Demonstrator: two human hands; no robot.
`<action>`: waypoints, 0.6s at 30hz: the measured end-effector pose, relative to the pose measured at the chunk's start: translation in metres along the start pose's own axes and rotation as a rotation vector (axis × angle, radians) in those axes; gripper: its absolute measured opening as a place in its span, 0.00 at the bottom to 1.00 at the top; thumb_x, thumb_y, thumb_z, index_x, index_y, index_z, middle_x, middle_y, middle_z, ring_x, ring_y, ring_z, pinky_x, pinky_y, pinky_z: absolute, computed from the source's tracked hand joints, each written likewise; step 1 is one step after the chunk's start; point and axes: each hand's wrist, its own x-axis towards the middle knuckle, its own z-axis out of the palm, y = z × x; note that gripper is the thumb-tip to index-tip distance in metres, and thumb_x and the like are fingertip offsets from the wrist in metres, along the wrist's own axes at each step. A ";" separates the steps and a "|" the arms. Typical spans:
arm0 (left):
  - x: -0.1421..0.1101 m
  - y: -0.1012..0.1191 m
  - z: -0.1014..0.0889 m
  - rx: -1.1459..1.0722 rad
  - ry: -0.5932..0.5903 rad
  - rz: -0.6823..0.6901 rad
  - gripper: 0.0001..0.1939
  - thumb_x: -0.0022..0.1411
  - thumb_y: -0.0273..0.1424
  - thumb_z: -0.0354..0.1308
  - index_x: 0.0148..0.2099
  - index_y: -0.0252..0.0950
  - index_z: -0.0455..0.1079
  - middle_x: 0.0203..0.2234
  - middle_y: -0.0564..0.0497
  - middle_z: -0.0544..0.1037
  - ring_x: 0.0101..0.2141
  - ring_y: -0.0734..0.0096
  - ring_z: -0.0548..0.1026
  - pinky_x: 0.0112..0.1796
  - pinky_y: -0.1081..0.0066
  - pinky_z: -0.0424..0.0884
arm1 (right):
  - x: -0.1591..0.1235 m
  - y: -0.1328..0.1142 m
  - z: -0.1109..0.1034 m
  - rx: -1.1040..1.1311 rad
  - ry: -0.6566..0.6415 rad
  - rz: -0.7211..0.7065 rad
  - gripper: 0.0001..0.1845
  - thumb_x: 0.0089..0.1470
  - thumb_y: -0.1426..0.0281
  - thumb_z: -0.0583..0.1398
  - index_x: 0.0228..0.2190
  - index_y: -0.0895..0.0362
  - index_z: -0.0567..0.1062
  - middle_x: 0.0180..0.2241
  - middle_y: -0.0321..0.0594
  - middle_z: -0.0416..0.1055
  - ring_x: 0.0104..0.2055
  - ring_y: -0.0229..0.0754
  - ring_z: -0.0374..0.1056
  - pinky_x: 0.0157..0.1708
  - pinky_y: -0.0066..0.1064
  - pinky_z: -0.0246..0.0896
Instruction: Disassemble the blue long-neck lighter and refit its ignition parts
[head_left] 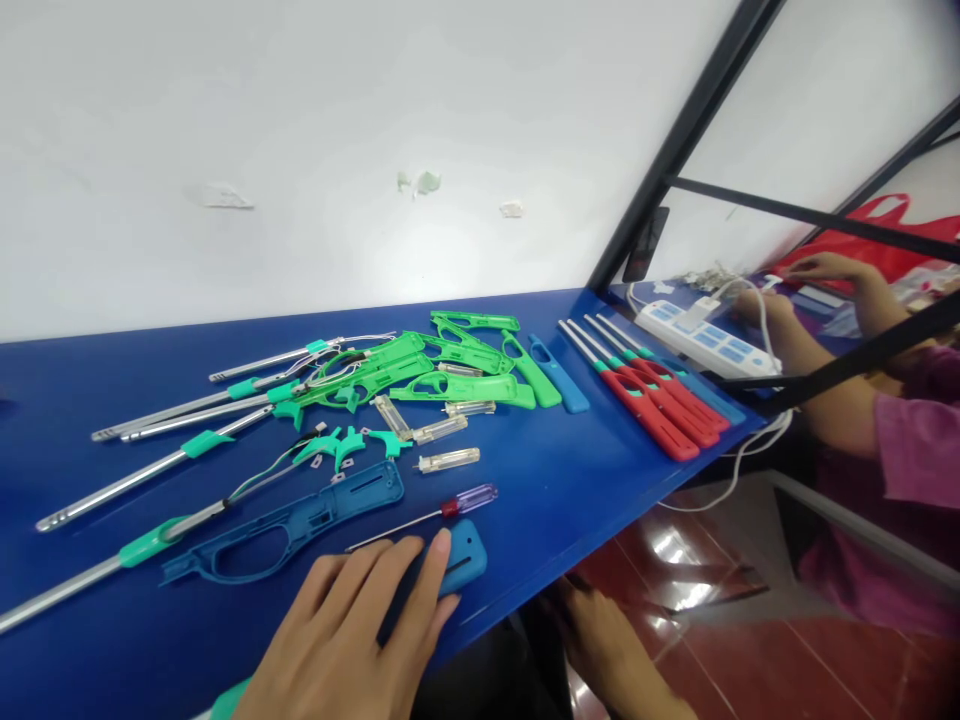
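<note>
The left hand (352, 640) lies flat and open on the blue counter (525, 480), its fingertips pressing a small blue handle piece (459, 565) without clasping it, while the right hand (607, 650) hangs below the counter edge, its grip unclear. Just beyond the fingertips lies a screwdriver (435, 515), with a blue lighter shell (292, 530) to their left. Farther off lie green shells (420, 370), metal tubes (172, 410) and red lighters (652, 395).

An assembly workshop is showing here: lighter parts (465, 388) are lying spread over a blue tabletop (570, 470), a co-worker (885, 420) sitting alongside.
</note>
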 end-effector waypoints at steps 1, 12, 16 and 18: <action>0.000 0.000 0.000 0.000 0.002 -0.001 0.20 0.80 0.31 0.43 0.62 0.31 0.71 0.45 0.44 0.82 0.45 0.55 0.75 0.50 0.55 0.59 | 0.000 0.000 0.001 -0.001 -0.001 -0.011 0.17 0.68 0.66 0.56 0.53 0.55 0.78 0.46 0.51 0.81 0.40 0.49 0.81 0.38 0.35 0.71; 0.005 -0.003 -0.004 0.093 -0.017 0.096 0.21 0.78 0.28 0.43 0.61 0.27 0.72 0.46 0.39 0.82 0.45 0.47 0.76 0.49 0.51 0.60 | -0.047 0.041 0.002 -0.007 0.074 0.054 0.16 0.65 0.65 0.54 0.46 0.49 0.81 0.39 0.47 0.84 0.38 0.52 0.82 0.32 0.31 0.69; -0.003 -0.004 0.002 0.057 -0.014 0.066 0.21 0.78 0.32 0.47 0.65 0.28 0.68 0.48 0.38 0.80 0.48 0.47 0.75 0.50 0.51 0.61 | -0.053 0.048 0.000 0.008 0.092 0.054 0.18 0.66 0.66 0.53 0.48 0.49 0.81 0.41 0.46 0.83 0.40 0.49 0.82 0.36 0.31 0.70; -0.009 -0.007 0.007 0.040 -0.034 0.049 0.23 0.77 0.32 0.50 0.69 0.31 0.64 0.50 0.40 0.80 0.50 0.48 0.75 0.51 0.52 0.62 | -0.051 0.047 0.000 0.015 0.105 0.056 0.17 0.66 0.66 0.54 0.46 0.49 0.81 0.42 0.45 0.83 0.42 0.49 0.81 0.39 0.31 0.70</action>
